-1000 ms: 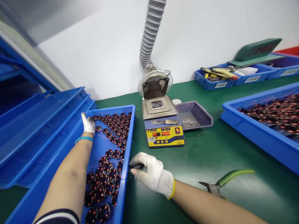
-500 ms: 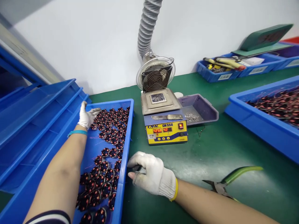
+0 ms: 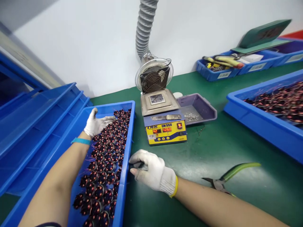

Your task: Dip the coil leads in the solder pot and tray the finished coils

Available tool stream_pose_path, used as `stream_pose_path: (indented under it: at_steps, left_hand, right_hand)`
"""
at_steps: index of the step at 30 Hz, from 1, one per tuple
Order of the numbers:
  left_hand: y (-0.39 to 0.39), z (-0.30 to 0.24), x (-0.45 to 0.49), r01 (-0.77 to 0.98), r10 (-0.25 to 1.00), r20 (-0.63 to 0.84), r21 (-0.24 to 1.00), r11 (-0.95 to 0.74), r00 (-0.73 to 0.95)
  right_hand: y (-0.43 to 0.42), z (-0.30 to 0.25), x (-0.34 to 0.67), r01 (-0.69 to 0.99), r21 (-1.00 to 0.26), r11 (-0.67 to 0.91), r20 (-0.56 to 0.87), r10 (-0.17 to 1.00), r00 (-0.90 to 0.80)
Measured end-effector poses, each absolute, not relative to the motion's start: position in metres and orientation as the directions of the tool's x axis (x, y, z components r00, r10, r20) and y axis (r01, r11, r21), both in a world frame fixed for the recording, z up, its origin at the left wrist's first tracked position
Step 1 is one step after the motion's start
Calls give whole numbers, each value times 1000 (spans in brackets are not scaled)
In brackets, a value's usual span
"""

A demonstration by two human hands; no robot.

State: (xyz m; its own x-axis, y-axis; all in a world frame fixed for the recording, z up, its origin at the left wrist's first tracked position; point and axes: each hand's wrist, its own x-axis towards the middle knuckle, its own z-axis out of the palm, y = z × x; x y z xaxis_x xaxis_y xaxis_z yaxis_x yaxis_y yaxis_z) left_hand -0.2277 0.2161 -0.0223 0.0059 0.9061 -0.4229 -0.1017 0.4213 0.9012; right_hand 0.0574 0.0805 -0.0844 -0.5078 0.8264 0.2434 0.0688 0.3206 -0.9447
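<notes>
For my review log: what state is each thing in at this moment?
left hand: open, fingers spread on the coils.
right hand: closed on the blue tray at its right rim.
coils: bunched along the tray's right side.
solder pot: on, display lit.
pliers: lying on the mat, untouched.
purple tray: holds metal scraps.

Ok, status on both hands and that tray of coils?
Left hand open, flat on the coils at the far end of the blue tray. Right hand grips the tray's right rim. Pliers lie by the right forearm, apart from the tray.
</notes>
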Motion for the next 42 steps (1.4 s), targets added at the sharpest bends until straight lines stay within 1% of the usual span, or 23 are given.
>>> stream_pose_path:
  at_steps: [3,4,7,9,11,13,14,16,20,24,29,33,38,42]
  left_hand:
    - [194,-22,-222,-141,864,-491,853,502,107]
    - [187,-22,-222,-142,848,-517,836,530,118]
    - [173,-17,-225,-120,791,-597,782,611,136]
    - [176,-12,-225,-64,779,-622,776,627,86]
    - [192,-9,-222,10,827,-557,829,559,-75]
    - [216,-10,-216,68,874,-423,890,450,-240]
    - [229,-11,-211,77,884,-374,909,409,-279]
    - [253,-17,-200,73,900,-327,930,361,-288]
    - [278,-28,-177,62,933,-292,949,311,-209]
    - [281,-27,-158,62,947,-316,946,319,-49]
    - [281,-22,-138,90,920,-370,928,361,129]
    - [273,-19,-133,162,869,-436,899,407,234]
    - [254,-14,-135,302,791,-528,843,445,308]
    - [235,-14,-130,368,782,-548,822,435,297]
  right_hand:
    - [81,-85,58,58,-950,306,234,826,-513]
    - [82,-85,58,56,-952,300,231,828,-511]
    - [82,-86,58,53,-957,285,220,833,-507]
    - [83,-86,58,50,-961,272,211,837,-504]
    - [83,-86,58,40,-965,261,206,840,-502]
    - [83,-85,58,33,-967,254,204,841,-501]
    - [83,-85,58,33,-967,252,202,841,-502]
    - [82,-83,58,43,-969,244,189,841,-506]
    - [81,-81,59,61,-971,230,168,843,-510]
    - [81,-82,58,69,-969,238,171,843,-511]
    - [82,-83,57,69,-968,240,173,842,-511]
    - [83,-84,56,19,-967,253,208,834,-512]
    - [82,-86,54,-17,-977,214,197,863,-466]
    - [83,-86,54,18,-972,233,196,856,-478]
